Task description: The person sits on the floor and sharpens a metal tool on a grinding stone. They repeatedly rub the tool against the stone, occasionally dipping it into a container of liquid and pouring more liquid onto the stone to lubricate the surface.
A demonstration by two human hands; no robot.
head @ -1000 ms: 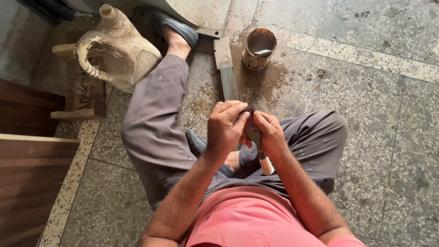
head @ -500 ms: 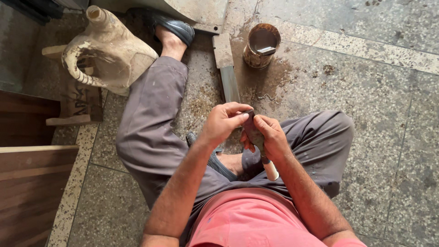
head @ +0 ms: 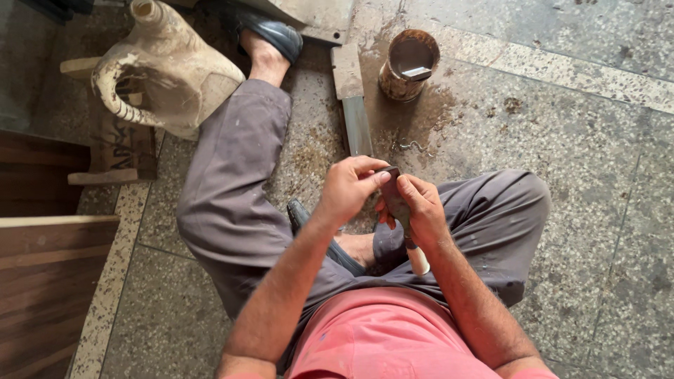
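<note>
Both hands are closing on a dark-bladed tool at the centre of the frame.

The left hand (head: 349, 188) is pinching the dark upper end of the tool (head: 397, 200) between thumb and fingers, while the right hand (head: 421, 209) is gripping it from the other side, its pale handle poking out below. Above them, a flat metal bar (head: 352, 98) is lying on the stone floor (head: 576, 140), beside a rusty can (head: 408, 63). A worn plastic jug (head: 165, 67) is sitting at the upper left.
</note>
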